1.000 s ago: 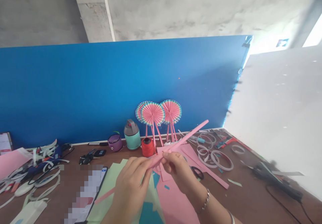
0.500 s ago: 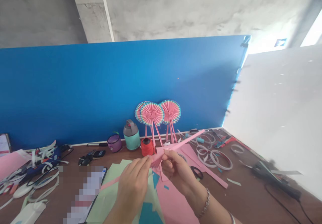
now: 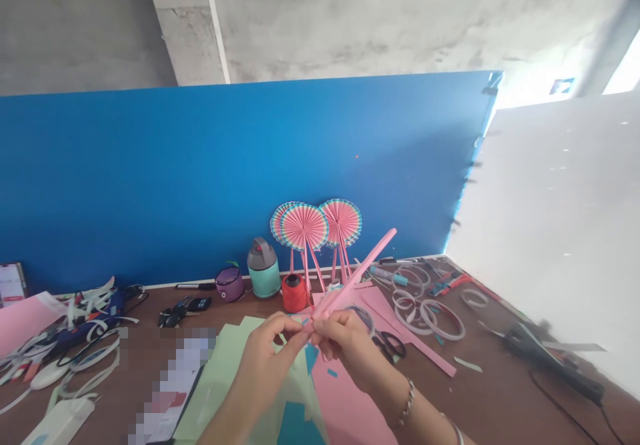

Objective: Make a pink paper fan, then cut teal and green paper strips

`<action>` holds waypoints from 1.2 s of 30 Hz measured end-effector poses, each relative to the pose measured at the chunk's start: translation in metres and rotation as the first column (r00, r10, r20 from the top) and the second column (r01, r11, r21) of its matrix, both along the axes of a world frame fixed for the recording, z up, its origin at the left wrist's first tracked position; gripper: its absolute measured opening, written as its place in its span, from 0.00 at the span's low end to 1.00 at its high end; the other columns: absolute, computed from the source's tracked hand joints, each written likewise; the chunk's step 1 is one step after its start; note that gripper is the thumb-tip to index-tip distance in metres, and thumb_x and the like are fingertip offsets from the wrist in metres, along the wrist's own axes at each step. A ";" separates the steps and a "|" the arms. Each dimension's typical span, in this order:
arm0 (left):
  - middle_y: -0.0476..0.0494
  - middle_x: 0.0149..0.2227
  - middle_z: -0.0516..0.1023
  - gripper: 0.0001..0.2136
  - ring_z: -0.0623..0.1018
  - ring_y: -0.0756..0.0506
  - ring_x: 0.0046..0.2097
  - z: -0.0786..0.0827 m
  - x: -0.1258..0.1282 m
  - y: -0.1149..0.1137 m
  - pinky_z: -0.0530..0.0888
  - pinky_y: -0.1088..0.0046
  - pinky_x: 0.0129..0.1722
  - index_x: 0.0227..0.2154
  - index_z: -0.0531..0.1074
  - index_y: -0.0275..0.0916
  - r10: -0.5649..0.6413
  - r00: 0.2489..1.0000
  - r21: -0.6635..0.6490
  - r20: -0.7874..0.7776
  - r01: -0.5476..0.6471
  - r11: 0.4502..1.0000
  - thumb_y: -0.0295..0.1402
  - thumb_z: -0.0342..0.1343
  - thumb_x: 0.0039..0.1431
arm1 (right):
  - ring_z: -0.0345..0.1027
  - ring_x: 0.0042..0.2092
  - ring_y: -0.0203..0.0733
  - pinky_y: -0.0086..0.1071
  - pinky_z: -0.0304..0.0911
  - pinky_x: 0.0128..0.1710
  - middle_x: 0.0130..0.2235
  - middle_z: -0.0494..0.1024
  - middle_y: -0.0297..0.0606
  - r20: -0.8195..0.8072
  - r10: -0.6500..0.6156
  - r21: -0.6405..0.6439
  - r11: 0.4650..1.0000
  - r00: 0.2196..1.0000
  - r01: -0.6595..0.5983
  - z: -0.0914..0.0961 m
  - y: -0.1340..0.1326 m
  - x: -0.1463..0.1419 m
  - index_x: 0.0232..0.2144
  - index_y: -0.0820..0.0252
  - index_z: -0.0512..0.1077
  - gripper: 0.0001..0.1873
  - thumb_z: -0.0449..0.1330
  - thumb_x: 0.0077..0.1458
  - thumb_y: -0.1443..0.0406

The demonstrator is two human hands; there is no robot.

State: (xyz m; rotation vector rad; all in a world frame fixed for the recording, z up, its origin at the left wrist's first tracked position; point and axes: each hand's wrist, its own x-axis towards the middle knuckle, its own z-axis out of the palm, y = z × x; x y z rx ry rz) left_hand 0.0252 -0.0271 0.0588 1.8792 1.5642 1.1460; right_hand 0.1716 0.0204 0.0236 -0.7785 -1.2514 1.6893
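Observation:
A rolled pink paper stick [image 3: 356,272] rises up and to the right from between my hands. My left hand [image 3: 273,355] and my right hand [image 3: 345,342] both pinch its lower end, fingertips close together. A silver chain bracelet [image 3: 406,402] circles my right wrist. Below my hands lie a pale green paper sheet [image 3: 215,372] and a pink paper sheet [image 3: 345,408], with a teal paper piece [image 3: 295,425] partly hidden by my left forearm. Black-handled scissors [image 3: 391,345] lie just beyond my right hand.
Pink paper fans on sticks [image 3: 305,227] stand against a blue partition, beside a red thread spool [image 3: 294,293] and a teal bottle [image 3: 263,270]. White paper rings [image 3: 417,305] lie right; white strips [image 3: 85,325] and a phone [image 3: 170,392] lie left on the brown table [image 3: 145,325].
The pink stick has tilted more upright, its tip swinging up and to the left. My hands have come closer together at its lower end.

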 end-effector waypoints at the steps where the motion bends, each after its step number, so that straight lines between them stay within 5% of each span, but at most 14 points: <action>1: 0.50 0.23 0.74 0.14 0.72 0.49 0.29 0.000 0.000 0.000 0.68 0.75 0.30 0.21 0.74 0.42 0.002 1.000 -0.002 0.014 -0.002 1.000 0.43 0.51 0.55 | 0.50 0.16 0.28 0.28 0.42 0.20 0.11 0.62 0.30 -0.004 0.013 -0.001 1.000 1.000 -0.013 -0.001 0.000 0.000 0.15 0.65 0.74 0.15 0.61 0.45 0.59; 7: 0.50 0.25 0.72 0.12 0.71 0.48 0.30 -0.004 -0.004 0.001 0.67 0.74 0.32 0.21 0.72 0.41 -0.012 1.000 0.011 0.007 0.012 1.000 0.40 0.52 0.56 | 0.52 0.16 0.28 0.26 0.43 0.19 0.12 0.63 0.30 0.041 0.070 0.045 0.996 0.997 -0.072 -0.004 0.003 0.004 0.17 0.65 0.74 0.16 0.60 0.47 0.59; 11: 0.47 0.33 0.73 0.09 0.72 0.46 0.38 -0.011 -0.010 0.006 0.68 0.72 0.37 0.25 0.72 0.41 0.016 0.997 0.140 -0.080 -0.005 0.990 0.37 0.52 0.57 | 0.56 0.18 0.29 0.25 0.48 0.19 0.15 0.67 0.32 0.213 0.081 0.138 0.984 0.974 -0.113 0.001 0.007 0.009 0.21 0.66 0.75 0.20 0.58 0.49 0.53; 17: 0.45 0.33 0.75 0.07 0.71 0.43 0.38 -0.020 -0.022 0.013 0.64 0.67 0.37 0.30 0.73 0.42 0.275 0.879 0.487 -0.389 -0.057 0.872 0.31 0.50 0.59 | 0.55 0.17 0.30 0.25 0.50 0.17 0.16 0.68 0.33 0.631 0.008 0.298 0.920 0.776 -0.253 0.008 0.004 0.024 0.17 0.63 0.72 0.22 0.53 0.54 0.55; 20: 0.45 0.32 0.75 0.06 0.71 0.43 0.37 -0.022 -0.023 0.014 0.62 0.67 0.35 0.31 0.73 0.41 0.360 0.815 0.556 -0.454 -0.057 0.829 0.30 0.50 0.58 | 0.56 0.19 0.32 0.26 0.51 0.19 0.15 0.66 0.32 0.648 -0.233 0.571 0.779 0.725 -0.260 0.015 -0.004 0.025 0.15 0.61 0.69 0.21 0.52 0.56 0.61; 22: 0.44 0.33 0.74 0.06 0.71 0.43 0.38 -0.023 -0.023 0.014 0.63 0.68 0.35 0.32 0.73 0.41 0.390 0.790 0.580 -0.473 -0.054 0.813 0.30 0.50 0.58 | 0.64 0.26 0.37 0.29 0.58 0.26 0.23 0.72 0.36 0.491 -0.510 0.795 0.594 0.706 -0.123 0.021 -0.006 0.024 0.24 0.61 0.73 0.16 0.49 0.57 0.64; 24: 0.43 0.34 0.74 0.06 0.71 0.43 0.39 -0.023 -0.022 0.015 0.63 0.67 0.36 0.33 0.73 0.40 0.419 0.774 0.605 -0.474 -0.059 0.794 0.30 0.50 0.58 | 0.67 0.39 0.44 0.36 0.61 0.38 0.36 0.74 0.43 0.313 -0.729 0.922 0.387 0.608 -0.011 0.023 -0.005 0.022 0.39 0.60 0.72 0.12 0.50 0.56 0.65; 26: 0.41 0.36 0.73 0.06 0.71 0.42 0.39 -0.024 -0.022 0.015 0.64 0.66 0.38 0.33 0.73 0.40 0.451 0.764 0.638 -0.463 -0.066 0.767 0.29 0.51 0.57 | 0.63 0.49 0.50 0.43 0.58 0.46 0.47 0.70 0.47 0.247 -0.841 0.959 0.285 0.481 0.006 0.021 0.000 0.022 0.49 0.58 0.66 0.19 0.54 0.53 0.64; 29: 0.39 0.38 0.72 0.05 0.70 0.40 0.42 -0.027 -0.022 0.017 0.66 0.62 0.41 0.33 0.74 0.40 0.511 0.750 0.701 -0.420 -0.089 0.707 0.29 0.53 0.56 | 0.65 0.48 0.52 0.42 0.59 0.43 0.46 0.72 0.48 0.303 -0.876 0.946 0.324 0.374 -0.007 0.009 0.010 0.023 0.54 0.59 0.60 0.26 0.56 0.52 0.61; 32: 0.37 0.42 0.71 0.05 0.69 0.38 0.45 -0.030 -0.023 0.019 0.66 0.58 0.45 0.33 0.74 0.41 0.541 0.760 0.733 -0.361 -0.128 0.668 0.27 0.55 0.54 | 0.70 0.29 0.43 0.32 0.59 0.30 0.27 0.76 0.38 0.365 -0.846 0.922 0.388 0.388 -0.022 -0.001 0.016 0.023 0.48 0.62 0.65 0.19 0.53 0.56 0.59; 36: 0.34 0.49 0.67 0.15 0.67 0.36 0.52 -0.032 -0.023 0.023 0.63 0.54 0.51 0.44 0.69 0.41 0.516 0.826 0.712 -0.227 -0.221 0.666 0.31 0.58 0.52 | 0.67 0.23 0.39 0.29 0.53 0.25 0.19 0.73 0.35 0.344 -0.848 0.933 0.359 0.404 -0.041 -0.001 0.016 0.021 0.38 0.63 0.71 0.16 0.52 0.57 0.56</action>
